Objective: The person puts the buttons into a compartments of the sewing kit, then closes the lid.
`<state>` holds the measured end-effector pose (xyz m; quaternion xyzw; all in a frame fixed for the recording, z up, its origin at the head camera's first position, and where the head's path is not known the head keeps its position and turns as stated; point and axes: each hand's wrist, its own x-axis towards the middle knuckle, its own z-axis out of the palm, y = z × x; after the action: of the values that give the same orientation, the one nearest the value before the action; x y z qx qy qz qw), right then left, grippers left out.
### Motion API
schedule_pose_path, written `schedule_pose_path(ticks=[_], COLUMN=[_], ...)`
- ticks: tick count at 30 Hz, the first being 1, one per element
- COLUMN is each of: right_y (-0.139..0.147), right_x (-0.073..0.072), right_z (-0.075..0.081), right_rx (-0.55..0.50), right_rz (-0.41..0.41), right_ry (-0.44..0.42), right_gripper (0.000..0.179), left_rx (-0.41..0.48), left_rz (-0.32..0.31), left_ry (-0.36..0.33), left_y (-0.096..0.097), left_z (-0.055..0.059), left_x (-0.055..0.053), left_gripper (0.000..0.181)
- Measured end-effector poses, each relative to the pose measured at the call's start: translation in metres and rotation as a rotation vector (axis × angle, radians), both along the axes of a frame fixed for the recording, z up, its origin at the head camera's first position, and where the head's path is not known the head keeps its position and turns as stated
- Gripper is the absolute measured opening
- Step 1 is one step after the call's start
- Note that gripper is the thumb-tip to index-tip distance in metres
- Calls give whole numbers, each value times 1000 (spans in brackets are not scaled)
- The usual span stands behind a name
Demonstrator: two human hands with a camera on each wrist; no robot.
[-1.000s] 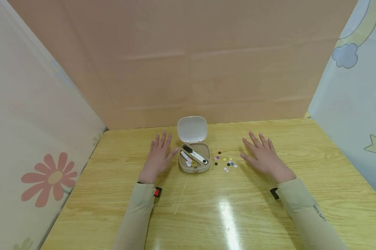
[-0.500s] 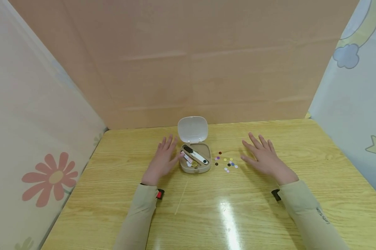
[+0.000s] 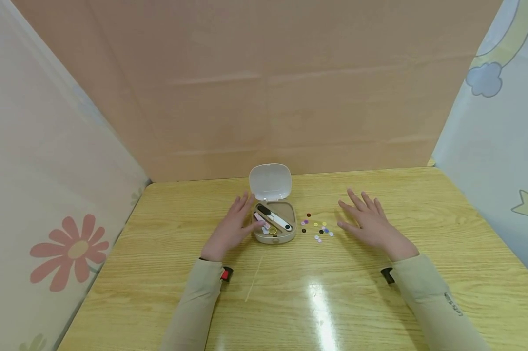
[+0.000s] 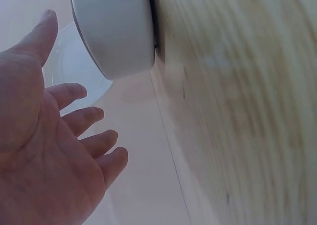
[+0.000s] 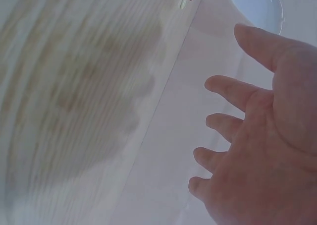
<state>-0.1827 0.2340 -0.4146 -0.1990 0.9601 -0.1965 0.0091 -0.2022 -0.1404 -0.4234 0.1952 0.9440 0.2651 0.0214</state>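
A small beige box [image 3: 285, 238] stands on the table with its translucent lid [image 3: 270, 181] raised. Inside it lie a white tool with a black end [image 3: 274, 217], a pink-and-white strip [image 3: 259, 219], a gold ring-shaped piece [image 3: 273, 230] and small white pieces. My left hand [image 3: 230, 229] hovers at the box's left side, fingers spread, its thumb over the left edge; it holds nothing. In the left wrist view the box's side wall [image 4: 119, 31] is beyond the thumb. My right hand [image 3: 371, 224], fingers apart, hovers right of several scattered small buttons [image 3: 321, 231], holding nothing.
A thin pale stick [image 3: 254, 278] lies on the wooden table [image 3: 290, 302] in front of the box. A peach backdrop [image 3: 264, 97] rises behind the table. Patterned white panels [image 3: 62, 170] stand on both sides.
My left hand has moved right and its thumb now reaches over the box's left edge. The right hand has barely shifted. The box and buttons stay where they were.
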Motion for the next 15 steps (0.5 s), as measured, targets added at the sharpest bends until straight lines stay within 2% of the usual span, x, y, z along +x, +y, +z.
schedule_pose_path(ticks=[15], right_y=[-4], right_x=[1], right_z=[-6], right_rx=[8], right_rz=[30], right_ry=[-26], right_gripper=[55], left_rx=[51], left_rz=[-25], left_ry=[-58], left_y=[10], left_z=[-3], left_x=[1], left_gripper=[86])
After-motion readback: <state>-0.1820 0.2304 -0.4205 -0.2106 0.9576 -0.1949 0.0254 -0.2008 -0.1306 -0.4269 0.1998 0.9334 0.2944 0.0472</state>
